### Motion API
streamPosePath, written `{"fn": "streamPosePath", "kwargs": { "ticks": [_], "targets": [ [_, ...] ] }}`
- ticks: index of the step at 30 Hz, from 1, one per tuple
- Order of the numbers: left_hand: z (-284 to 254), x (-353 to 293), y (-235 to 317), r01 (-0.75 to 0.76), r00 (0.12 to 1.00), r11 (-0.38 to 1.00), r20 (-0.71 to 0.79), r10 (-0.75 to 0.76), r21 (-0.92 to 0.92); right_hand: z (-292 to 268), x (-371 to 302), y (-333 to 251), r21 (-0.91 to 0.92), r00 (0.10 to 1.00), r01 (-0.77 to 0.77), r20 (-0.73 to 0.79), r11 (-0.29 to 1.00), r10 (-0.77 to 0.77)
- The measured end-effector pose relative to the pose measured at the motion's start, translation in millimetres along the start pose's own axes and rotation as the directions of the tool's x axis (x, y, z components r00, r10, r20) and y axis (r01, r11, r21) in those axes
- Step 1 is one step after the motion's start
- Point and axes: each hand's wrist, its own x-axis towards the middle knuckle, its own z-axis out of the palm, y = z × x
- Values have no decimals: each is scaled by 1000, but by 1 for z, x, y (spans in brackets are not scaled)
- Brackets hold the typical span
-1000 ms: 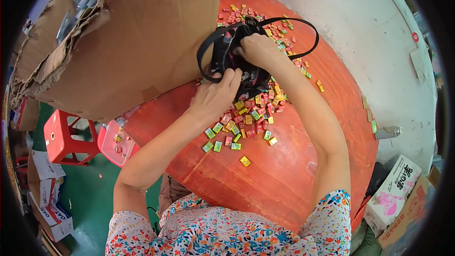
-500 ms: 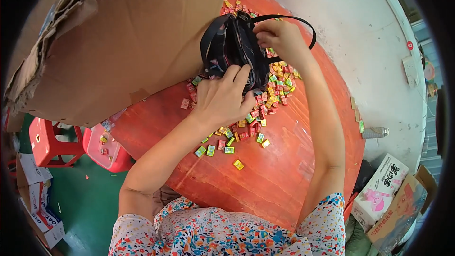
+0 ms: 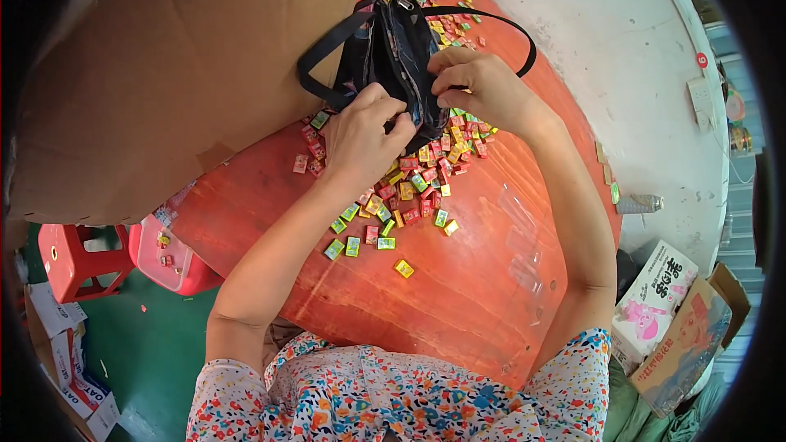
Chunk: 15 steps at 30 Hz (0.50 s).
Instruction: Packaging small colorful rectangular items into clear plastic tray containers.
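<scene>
Head view: person's left hand [image 3: 364, 135] pinches the black bag's [image 3: 422, 45] near rim; right hand [image 3: 483, 88] curled at its right side, cannot tell whether gripping; bag among small coloured boxes [image 3: 407, 190] on red table [image 3: 475, 278]; large cardboard box [image 3: 205, 74] crowds the left.

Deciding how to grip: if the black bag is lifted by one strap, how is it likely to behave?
The black bag will probably sag and fold, as its fabric walls look soft. It may tip sideways, since the straps sit on opposite sides of its open mouth. Its weight is hard to judge.
</scene>
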Motion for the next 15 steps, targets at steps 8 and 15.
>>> {"fn": "streamPosePath", "kwargs": {
  "ticks": [8, 15],
  "targets": [
    [5, -7, -1, 6, 994, 988, -110, -24, -157, 1, 21, -3, -21, 976, -85, -203, 996, 79],
    [7, -6, 1, -13, 992, 998, -129, 4, -68, 16, 85, -4, -666, 945, -258, -324, 700, 41]
  ]
}}
